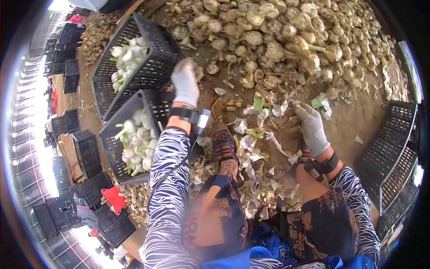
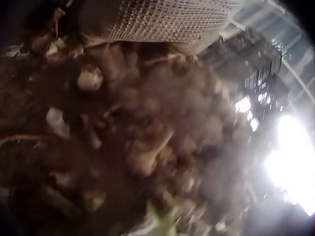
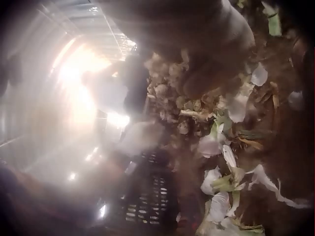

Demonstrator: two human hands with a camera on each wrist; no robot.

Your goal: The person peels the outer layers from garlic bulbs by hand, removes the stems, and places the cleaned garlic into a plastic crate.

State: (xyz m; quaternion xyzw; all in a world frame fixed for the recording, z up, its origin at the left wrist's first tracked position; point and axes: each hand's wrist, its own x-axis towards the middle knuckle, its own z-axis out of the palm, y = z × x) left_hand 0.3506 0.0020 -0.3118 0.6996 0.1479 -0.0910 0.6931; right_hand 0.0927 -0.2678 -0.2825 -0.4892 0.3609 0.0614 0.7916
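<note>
In the head view, my gloved left hand [image 1: 186, 83] is beside the outer corner of the upper black crate [image 1: 163, 56], above the soil. Its fingers are blurred, so whether they hold anything is unclear. A single bulb [image 1: 212, 69] lies just to its right. My gloved right hand [image 1: 312, 130] hovers over the soil by the scattered peelings [image 1: 264, 117], fingers loosely bent, with no bulb visible in them. The left wrist view shows the knitted glove [image 2: 162, 22] at the top over blurred bulbs; in the right wrist view, the glove [image 3: 197, 29] hangs above peelings [image 3: 221, 179].
Two crates at the left hold cleaned white bulbs [image 1: 130, 58]. A large heap of unpeeled bulbs [image 1: 286, 36] spreads across the back. Another black crate [image 1: 387, 148] stands at the right. Peelings lie between my feet, and more crates [image 1: 87, 152] stand farther left.
</note>
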